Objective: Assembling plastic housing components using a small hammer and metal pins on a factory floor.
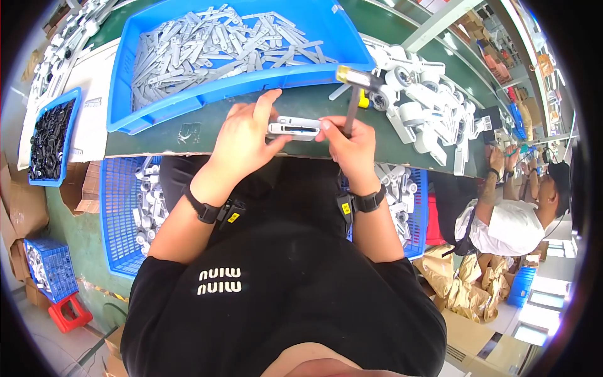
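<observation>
Over the near edge of the green bench, my left hand (244,139) grips one end of a light grey slotted plastic part (295,127), index finger raised. The dark slot along the part faces me. My right hand (353,146) is closed round the dark handle of a hammer (353,110), whose yellow-ended head points up and away from me. Thumb and fingertips of that hand also touch the part's right end. Beyond both hands stands a large blue tray (251,85) of flat grey plastic strips (188,53).
White parts with round wheels (411,81) are heaped on the bench at right. A small blue tray (72,119) of black pieces stands at left. Blue baskets (116,213) of white parts flank my lap. At far right, another person (509,223) works at the bench.
</observation>
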Demonstrator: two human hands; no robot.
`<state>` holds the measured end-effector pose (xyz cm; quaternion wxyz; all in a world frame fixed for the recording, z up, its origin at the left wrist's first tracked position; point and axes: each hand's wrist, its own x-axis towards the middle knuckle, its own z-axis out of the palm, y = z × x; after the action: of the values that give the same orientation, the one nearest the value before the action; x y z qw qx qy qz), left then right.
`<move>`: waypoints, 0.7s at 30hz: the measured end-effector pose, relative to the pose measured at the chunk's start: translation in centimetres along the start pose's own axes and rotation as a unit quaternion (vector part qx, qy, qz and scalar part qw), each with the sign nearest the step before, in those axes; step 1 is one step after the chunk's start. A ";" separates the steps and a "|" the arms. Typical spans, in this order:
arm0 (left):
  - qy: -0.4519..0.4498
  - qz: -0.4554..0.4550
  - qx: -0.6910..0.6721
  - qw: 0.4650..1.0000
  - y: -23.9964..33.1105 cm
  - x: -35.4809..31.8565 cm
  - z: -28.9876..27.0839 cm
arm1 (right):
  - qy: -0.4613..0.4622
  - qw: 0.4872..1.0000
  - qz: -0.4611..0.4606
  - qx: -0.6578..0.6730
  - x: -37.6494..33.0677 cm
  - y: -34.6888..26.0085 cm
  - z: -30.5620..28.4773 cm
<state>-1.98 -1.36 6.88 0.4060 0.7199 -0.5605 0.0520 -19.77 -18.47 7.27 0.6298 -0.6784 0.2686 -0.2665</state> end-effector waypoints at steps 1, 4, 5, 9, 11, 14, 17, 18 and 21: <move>-0.035 -0.020 -0.010 0.999 -0.2 0.0 0.2 | -0.019 0.999 0.030 -0.014 0.4 0.1 -0.2; -0.038 -0.017 -0.017 0.999 -0.5 0.0 0.6 | -0.026 0.997 0.065 -0.021 0.9 1.0 0.2; -0.039 -0.014 -0.019 0.999 -0.7 0.0 0.7 | -0.029 0.997 0.071 -0.018 0.8 1.3 0.3; -0.025 -0.017 -0.033 0.999 -1.1 0.0 0.7 | -0.018 0.998 0.050 -0.044 0.6 1.7 0.9; -0.030 0.012 -0.050 0.998 -1.4 -0.1 0.9 | -0.022 0.996 0.043 -0.074 0.7 1.7 0.7; -0.014 0.023 -0.055 0.998 -1.6 -0.2 1.1 | -0.019 0.991 -0.004 -0.136 0.7 1.4 1.0; -0.020 0.027 -0.038 0.999 -1.8 -0.3 1.1 | -0.030 0.982 -0.046 -0.183 1.1 2.3 0.5; -0.020 0.026 -0.039 0.999 -1.9 -0.4 1.2 | -0.031 0.982 -0.044 -0.183 1.0 2.2 0.6; -0.001 0.060 -0.012 0.998 -2.1 -0.7 1.6 | -0.019 0.974 -0.069 -0.216 0.8 1.4 1.2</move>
<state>-1.06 -1.75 4.39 0.4101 0.6799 -0.6039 0.0692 -18.42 -18.28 5.82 0.4538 -0.8200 0.2602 -0.2323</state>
